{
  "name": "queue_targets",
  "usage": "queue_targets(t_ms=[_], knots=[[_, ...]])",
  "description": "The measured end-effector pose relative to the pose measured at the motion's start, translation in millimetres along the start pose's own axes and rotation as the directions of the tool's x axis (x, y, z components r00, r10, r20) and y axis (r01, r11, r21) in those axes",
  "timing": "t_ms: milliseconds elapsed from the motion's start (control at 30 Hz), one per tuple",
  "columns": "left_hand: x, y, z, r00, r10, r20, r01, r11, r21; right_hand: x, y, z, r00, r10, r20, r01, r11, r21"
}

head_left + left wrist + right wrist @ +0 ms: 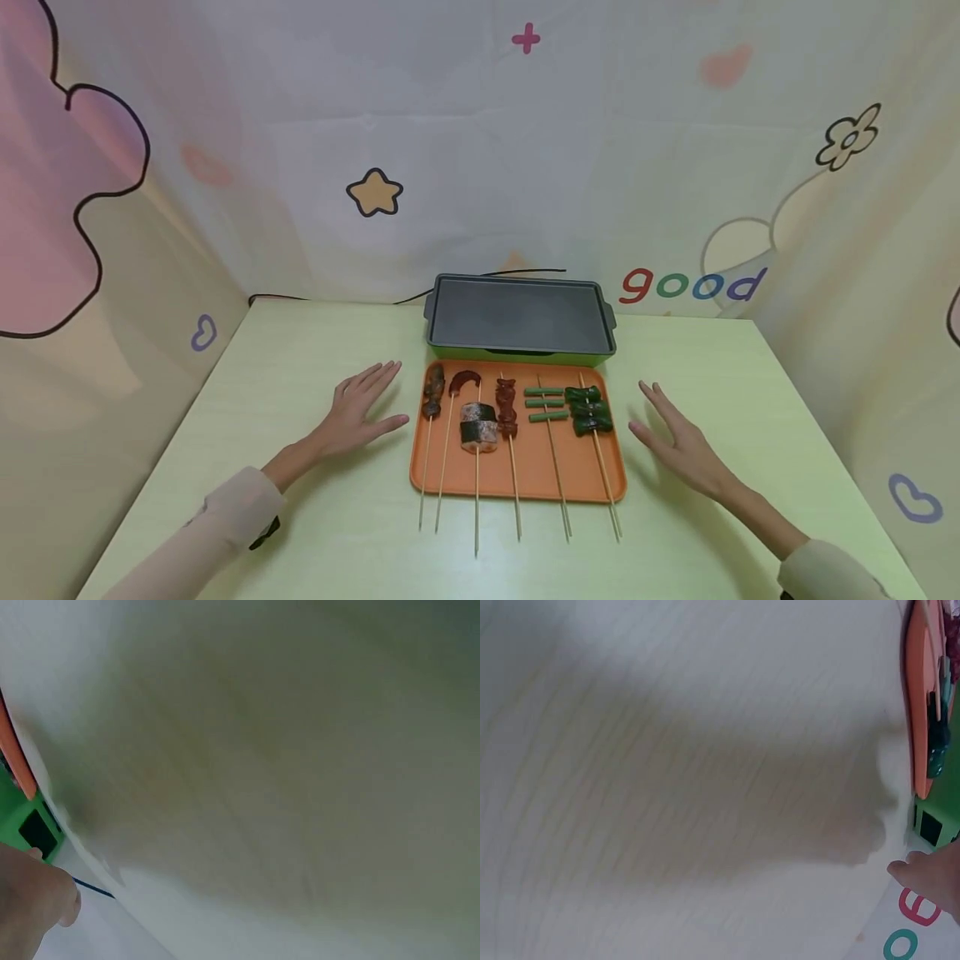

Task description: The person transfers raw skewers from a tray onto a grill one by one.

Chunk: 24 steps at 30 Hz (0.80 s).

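Observation:
My left hand [358,412], fingers spread, is held just left of an orange tray [457,479]. On the tray's other side my right hand [678,442] is also spread, and neither holds anything. Side by side on the tray lie skewers: dark brown lumps [432,392], a curled reddish piece [465,380], a black-and-white banded roll [478,427], red-brown meat chunks [506,408], green bean-like sticks [547,403] and dark green folded pieces [589,411]. Their sticks poke over the near rim. Only part of each hand shows in its wrist view.
Directly behind the tray stands a rectangular grey griddle [525,317] with a green base and side handles. A black cord [415,297] runs behind it along the table's back edge. Printed curtains [480,167] enclose the pale table [315,333] at the back and sides.

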State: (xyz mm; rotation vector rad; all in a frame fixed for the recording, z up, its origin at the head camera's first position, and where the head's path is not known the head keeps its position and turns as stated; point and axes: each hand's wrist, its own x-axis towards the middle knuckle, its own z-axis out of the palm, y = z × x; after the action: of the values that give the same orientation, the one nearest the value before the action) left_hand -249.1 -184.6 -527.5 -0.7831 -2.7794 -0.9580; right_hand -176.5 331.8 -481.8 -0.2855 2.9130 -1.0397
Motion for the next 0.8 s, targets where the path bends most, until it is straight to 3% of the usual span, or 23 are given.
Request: queue_targets(t_ms=[200,333,467,600,800], knots=[[-8.8,12.8,7.1,0.999,-0.046,0.02,0.048,0.991,-0.124,-11.5,-12,10,1.0,-0.012,0.013,0.011,0.997,0.078],[-13.8,20.3,8.6,0.993,-0.088,0.079,0.104,0.969,-0.223,-20.8,-16,17,0.998,-0.06,0.005,0.059,0.99,0.13],[-15.0,25.3,9.3,0.989,-0.094,0.116,0.127,0.939,-0.318,-29.3,-19,22,0.996,-0.089,0.007,0.086,0.976,0.202],[-12.7,28.1,10.7,0.98,-0.095,0.174,0.162,0.89,-0.426,-37.1,-22,23,0.998,-0.052,0.031,0.041,0.962,0.271],[-8.5,30.4,12.1,0.954,-0.142,0.264,0.273,0.778,-0.566,-46.7,-25,25,0.994,0.033,0.101,-0.065,0.943,0.328]])
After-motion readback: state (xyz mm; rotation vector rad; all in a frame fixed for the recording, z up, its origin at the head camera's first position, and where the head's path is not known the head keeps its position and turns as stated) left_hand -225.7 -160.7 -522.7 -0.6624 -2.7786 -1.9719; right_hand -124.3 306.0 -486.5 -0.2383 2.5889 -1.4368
